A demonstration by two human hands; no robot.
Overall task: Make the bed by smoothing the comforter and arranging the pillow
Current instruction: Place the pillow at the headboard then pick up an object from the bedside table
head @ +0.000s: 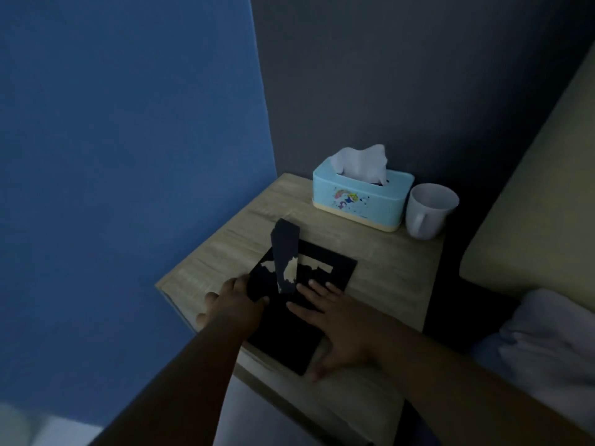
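A dark picture frame (pixel 325 268) lies face down on a wooden nightstand (pixel 383 268), its back stand (pixel 285 249) propped upward. My left hand (pixel 231 304) grips the frame's left edge, thumb on top. My right hand (pixel 335 326) rests flat on the frame's back with fingers spread and straight. At the right edge, white crumpled bedding (pixel 553 342) lies on the bed below a pale yellow padded headboard (pixel 531 204). Whether that bedding is the pillow or the comforter cannot be told in the dim light.
A light blue tissue box (pixel 360 201) with a tissue sticking out stands at the back of the nightstand, and a white mug (pixel 428 210) is beside it on the right. A blue wall (pixel 128 156) runs along the left, a grey wall behind.
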